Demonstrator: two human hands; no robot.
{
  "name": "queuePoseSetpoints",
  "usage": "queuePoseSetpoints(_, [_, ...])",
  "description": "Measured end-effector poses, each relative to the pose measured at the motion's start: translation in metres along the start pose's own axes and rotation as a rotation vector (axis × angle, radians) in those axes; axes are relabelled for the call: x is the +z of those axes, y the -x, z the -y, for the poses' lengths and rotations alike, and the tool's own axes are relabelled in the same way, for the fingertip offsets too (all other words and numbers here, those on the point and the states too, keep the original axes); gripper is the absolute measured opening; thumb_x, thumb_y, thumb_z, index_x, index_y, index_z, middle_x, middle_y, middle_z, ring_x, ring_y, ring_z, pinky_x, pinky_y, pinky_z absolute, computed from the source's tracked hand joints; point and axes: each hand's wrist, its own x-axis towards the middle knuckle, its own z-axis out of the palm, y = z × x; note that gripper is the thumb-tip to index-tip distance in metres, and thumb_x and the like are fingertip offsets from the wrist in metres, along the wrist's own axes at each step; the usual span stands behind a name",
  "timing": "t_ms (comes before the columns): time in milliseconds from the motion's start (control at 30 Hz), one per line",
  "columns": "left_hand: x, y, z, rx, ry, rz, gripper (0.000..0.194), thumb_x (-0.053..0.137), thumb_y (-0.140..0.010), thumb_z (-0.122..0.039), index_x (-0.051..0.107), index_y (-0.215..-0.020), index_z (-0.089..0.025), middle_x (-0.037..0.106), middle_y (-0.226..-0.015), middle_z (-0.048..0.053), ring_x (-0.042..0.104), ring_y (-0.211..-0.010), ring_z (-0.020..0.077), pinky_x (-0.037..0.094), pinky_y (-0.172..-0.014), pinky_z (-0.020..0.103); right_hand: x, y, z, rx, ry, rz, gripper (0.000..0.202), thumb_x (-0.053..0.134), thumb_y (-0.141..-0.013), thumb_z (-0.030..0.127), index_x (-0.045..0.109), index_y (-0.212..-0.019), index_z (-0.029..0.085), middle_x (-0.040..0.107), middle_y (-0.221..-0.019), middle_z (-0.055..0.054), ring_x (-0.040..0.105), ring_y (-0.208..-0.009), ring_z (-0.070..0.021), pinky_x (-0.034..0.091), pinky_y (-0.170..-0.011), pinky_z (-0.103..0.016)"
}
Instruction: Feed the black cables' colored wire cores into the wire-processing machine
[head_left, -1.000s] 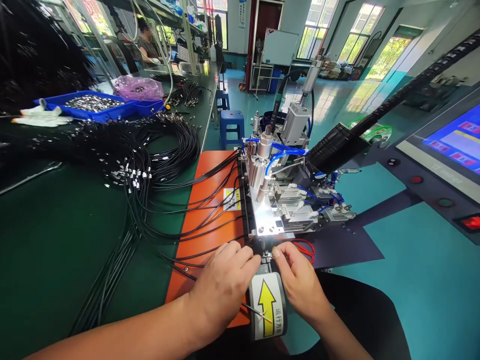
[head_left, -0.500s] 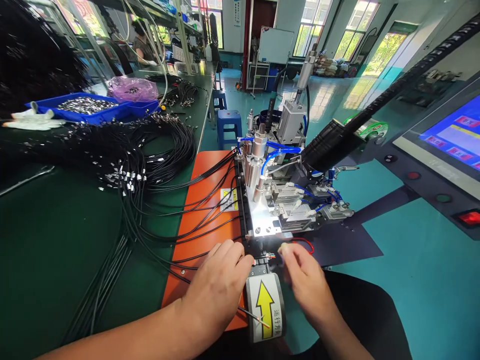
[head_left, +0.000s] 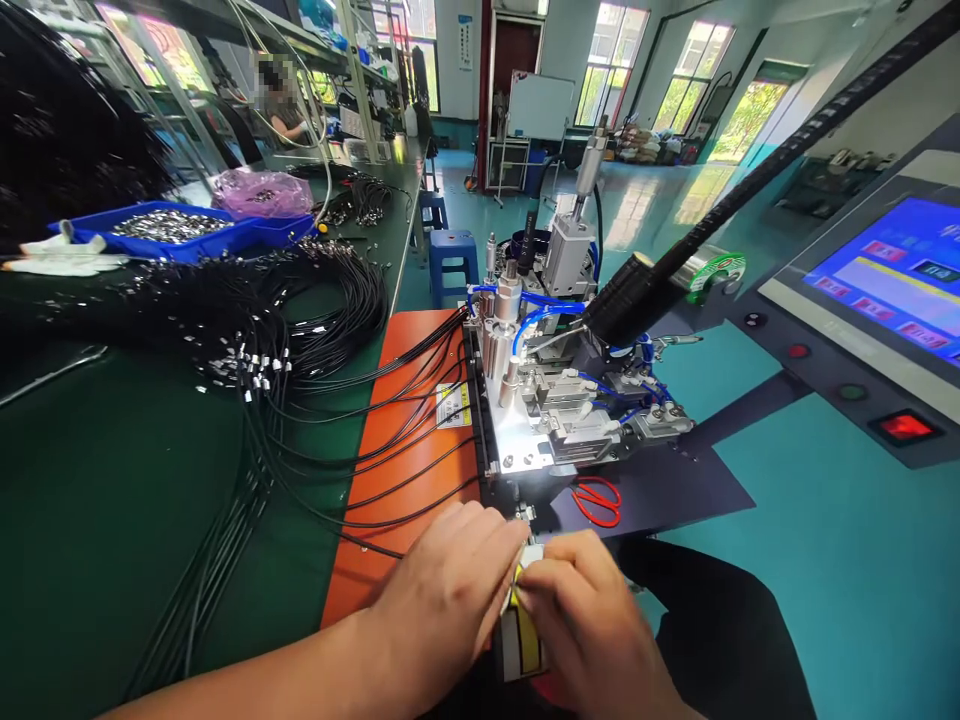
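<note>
My left hand (head_left: 465, 575) is closed at the near end of the machine (head_left: 525, 430), its fingertips meeting those of my right hand (head_left: 581, 600). Both hands are over the block with the yellow arrow label (head_left: 529, 645), covering most of it. Whatever the pinched fingers hold is too small and hidden to name. Black cables (head_left: 405, 465) run from the bundle on the green table across the orange plate (head_left: 397, 400) to the machine's left side. Red-handled scissors (head_left: 598, 502) lie just beyond my right hand.
On the left, blue trays (head_left: 195, 245) of small metal parts and a pink bag (head_left: 262, 192) stand behind coiled cables (head_left: 337, 300). A control screen (head_left: 892, 270) is at the right, below a black hose (head_left: 780, 160). A person (head_left: 281, 105) sits far back left.
My right hand has moved left and nearer to me, meeting my left hand over the arrow label. My left hand has shifted slightly toward me. The red scissor handles now show fully.
</note>
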Motion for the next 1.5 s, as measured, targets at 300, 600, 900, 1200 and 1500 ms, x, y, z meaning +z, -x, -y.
queuePoseSetpoints(300, [0.009, -0.009, 0.003, -0.126, 0.284, -0.090, 0.024, 0.040, -0.102, -0.021, 0.063, -0.099, -0.018, 0.057, -0.085, 0.006, 0.052, -0.080, 0.0194, 0.044, -0.071, 0.031, -0.005, -0.004, -0.016, 0.228, -0.017, -0.205, 0.018, 0.057, -0.093, 0.024, 0.060, -0.111, 0.023, 0.058, -0.101, -0.007, 0.058, -0.089, -0.0213, 0.051, -0.077, -0.034])
queuePoseSetpoints(600, [0.022, -0.006, 0.004, -0.202, 0.284, -0.085, 0.023, 0.040, -0.102, -0.021, 0.062, -0.095, -0.018, 0.055, -0.084, 0.004, 0.052, -0.080, 0.0180, 0.043, -0.071, 0.031, 0.001, 0.009, -0.022, 0.275, 0.059, -0.246, 0.023, 0.057, -0.094, 0.027, 0.062, -0.116, 0.024, 0.061, -0.102, -0.007, 0.060, -0.085, -0.0205, 0.054, -0.075, -0.034])
queuePoseSetpoints(900, [0.022, -0.005, 0.005, -0.226, 0.284, -0.063, 0.024, 0.040, -0.102, -0.023, 0.063, -0.095, -0.018, 0.055, -0.084, 0.004, 0.053, -0.080, 0.0180, 0.044, -0.070, 0.030, 0.008, 0.012, -0.021, 0.163, 0.121, -0.251, 0.030, 0.053, -0.096, 0.023, 0.062, -0.125, 0.022, 0.063, -0.101, -0.008, 0.065, -0.093, -0.0215, 0.056, -0.080, -0.033])
queuePoseSetpoints(1200, [0.020, -0.008, 0.003, -0.222, 0.238, -0.086, 0.025, 0.041, -0.101, -0.021, 0.063, -0.092, -0.018, 0.055, -0.082, 0.004, 0.053, -0.077, 0.0183, 0.045, -0.068, 0.030, 0.013, 0.019, -0.025, 0.091, 0.266, -0.235, 0.039, 0.054, -0.095, 0.022, 0.059, -0.134, 0.022, 0.064, -0.100, -0.010, 0.064, -0.089, -0.0250, 0.054, -0.078, -0.040])
queuePoseSetpoints(1500, [0.023, -0.006, 0.004, -0.205, 0.246, -0.101, 0.024, 0.041, -0.100, -0.020, 0.063, -0.090, -0.018, 0.055, -0.082, 0.005, 0.052, -0.077, 0.0183, 0.043, -0.068, 0.030, 0.005, 0.002, -0.015, 0.307, -0.010, -0.237, 0.014, 0.056, -0.094, 0.027, 0.069, -0.096, 0.022, 0.066, -0.090, -0.006, 0.064, -0.080, -0.0202, 0.053, -0.070, -0.031])
